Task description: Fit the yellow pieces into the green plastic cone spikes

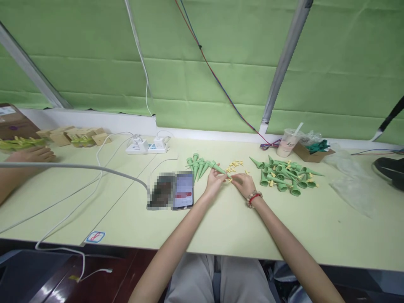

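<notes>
My left hand [214, 182] is closed round a green plastic cone [218, 168], which lies slantwise with its narrow end toward my right hand. My right hand [244, 184] has its fingers pinched at that narrow end, on a small yellow plastic piece [230, 180]. Just beyond both hands lie several loose yellow pieces [236, 164]. More green cones [198, 165] stand or lie close together to the left of my hands. A larger heap of green cones [282, 174], some with yellow pieces on them, spreads to the right.
Left of my arms lie a phone [183, 191] and a blurred device with a cable. A power strip [147, 146], a drink cup [287, 143], a small cardboard box [311, 153] and plastic bags [352, 189] line the table. Another person's hand [33, 155] is at far left.
</notes>
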A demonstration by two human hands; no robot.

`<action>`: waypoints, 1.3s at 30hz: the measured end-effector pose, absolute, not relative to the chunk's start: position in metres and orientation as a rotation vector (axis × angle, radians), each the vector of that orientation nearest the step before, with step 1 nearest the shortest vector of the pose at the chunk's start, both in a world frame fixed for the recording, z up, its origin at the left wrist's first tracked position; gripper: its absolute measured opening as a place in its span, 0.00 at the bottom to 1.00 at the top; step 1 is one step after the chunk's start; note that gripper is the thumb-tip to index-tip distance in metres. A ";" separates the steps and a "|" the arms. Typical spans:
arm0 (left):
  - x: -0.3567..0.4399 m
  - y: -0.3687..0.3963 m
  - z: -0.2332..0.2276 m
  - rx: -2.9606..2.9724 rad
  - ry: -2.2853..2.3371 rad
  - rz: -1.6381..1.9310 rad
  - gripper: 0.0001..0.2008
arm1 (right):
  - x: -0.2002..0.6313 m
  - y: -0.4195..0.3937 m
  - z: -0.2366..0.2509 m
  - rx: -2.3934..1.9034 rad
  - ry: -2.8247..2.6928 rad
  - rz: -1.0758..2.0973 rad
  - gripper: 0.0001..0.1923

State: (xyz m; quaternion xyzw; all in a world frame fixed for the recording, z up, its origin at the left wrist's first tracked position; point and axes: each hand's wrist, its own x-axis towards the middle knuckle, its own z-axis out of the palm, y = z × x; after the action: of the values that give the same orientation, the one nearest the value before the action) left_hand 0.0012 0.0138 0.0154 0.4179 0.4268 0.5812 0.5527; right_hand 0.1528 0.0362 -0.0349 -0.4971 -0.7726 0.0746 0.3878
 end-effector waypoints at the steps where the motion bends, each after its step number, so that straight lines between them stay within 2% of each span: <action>1: 0.001 0.012 0.017 0.965 0.985 1.353 0.29 | 0.152 0.037 -0.035 -1.229 -1.935 0.215 0.06; 7: -0.003 0.013 0.020 0.905 0.877 1.296 0.23 | 0.148 0.032 -0.031 -1.066 -1.741 0.362 0.06; 11: -0.005 0.012 0.019 0.885 0.768 1.288 0.30 | 0.145 0.026 -0.023 -1.097 -1.450 0.472 0.10; 15: -0.004 0.010 0.021 0.965 0.754 1.284 0.40 | 0.142 0.024 -0.015 -1.161 -1.114 0.772 0.18; 19: -0.002 0.010 0.022 1.076 0.853 1.326 0.42 | 0.139 0.023 -0.007 -1.120 -0.784 1.016 0.22; 23: -0.001 0.010 0.024 1.089 0.928 1.393 0.45 | 0.136 0.019 0.001 -1.012 -0.674 1.206 0.20; 25: -0.001 0.010 0.025 1.108 0.949 1.378 0.42 | 0.134 0.015 0.004 -0.981 -0.700 1.242 0.21; 30: 0.000 0.012 0.022 1.145 0.972 1.362 0.28 | 0.132 0.009 0.007 -0.938 -0.841 1.211 0.21; 34: 0.001 0.011 0.020 1.063 0.946 1.311 0.27 | 0.133 0.010 0.005 -0.958 -0.916 1.154 0.15; 39: 0.001 0.011 0.022 0.916 0.881 1.242 0.25 | 0.133 0.014 -0.002 -0.978 -0.968 1.115 0.20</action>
State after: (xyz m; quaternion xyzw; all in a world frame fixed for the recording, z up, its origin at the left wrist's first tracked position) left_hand 0.0011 0.0105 0.0217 0.4001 0.3849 0.5424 0.6306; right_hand 0.1335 0.0140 -0.0022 -0.4277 -0.4232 0.4873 0.6329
